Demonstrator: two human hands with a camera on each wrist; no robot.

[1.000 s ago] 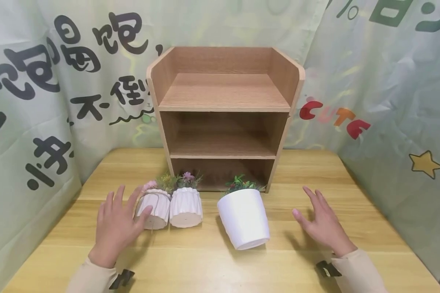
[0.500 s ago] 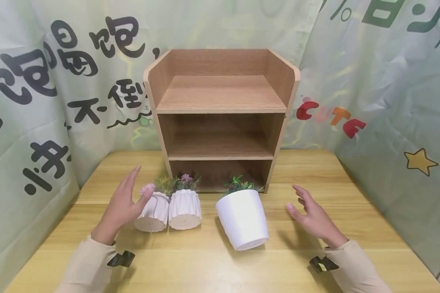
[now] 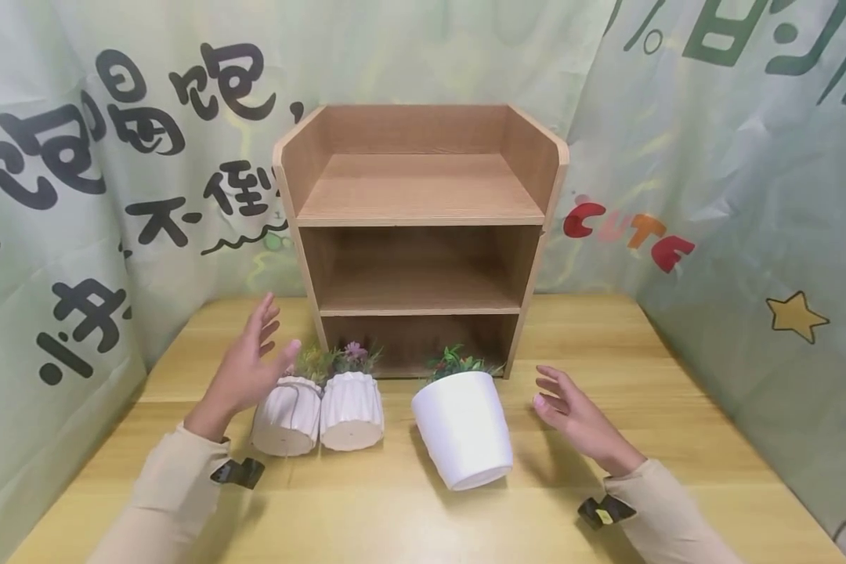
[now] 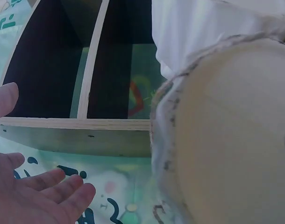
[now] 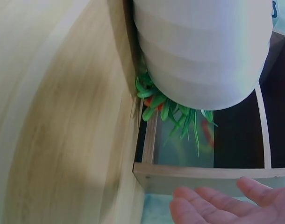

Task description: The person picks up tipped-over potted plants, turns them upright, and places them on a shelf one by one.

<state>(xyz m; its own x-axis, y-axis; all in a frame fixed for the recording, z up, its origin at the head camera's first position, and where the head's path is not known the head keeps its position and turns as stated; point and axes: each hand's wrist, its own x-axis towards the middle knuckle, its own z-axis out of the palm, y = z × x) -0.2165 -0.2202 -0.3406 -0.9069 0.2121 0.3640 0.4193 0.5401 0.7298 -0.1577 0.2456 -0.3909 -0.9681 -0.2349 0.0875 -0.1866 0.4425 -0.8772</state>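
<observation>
In the head view my left hand (image 3: pixel 243 372) is raised with its fingers extended, just left of a small fluted white flowerpot (image 3: pixel 286 415); touching cannot be told. A second fluted pot (image 3: pixel 352 411) with a purple flower lies beside it. Both lie tipped, bases facing me. The left wrist view shows one pot's round base (image 4: pixel 226 135) close up, apart from the fingers. My right hand (image 3: pixel 581 419), fingers slightly bent, hovers right of a larger smooth white flowerpot (image 3: pixel 463 431), also tipped, its green plant (image 3: pixel 458 363) facing away. Neither hand holds anything.
A wooden three-level shelf (image 3: pixel 423 305) stands behind the pots at the back of the table (image 3: pixel 571 337). Its levels face me. Printed cloth curtains (image 3: pixel 733 196) hang around the table's back and sides. Black wrist devices (image 3: pixel 238 473) sit at both cuffs.
My left hand has lifted and moved forward, away from in front of the fluted pots' side. The right hand has shifted left toward the larger pot. The view has tilted slightly; the pots stay put.
</observation>
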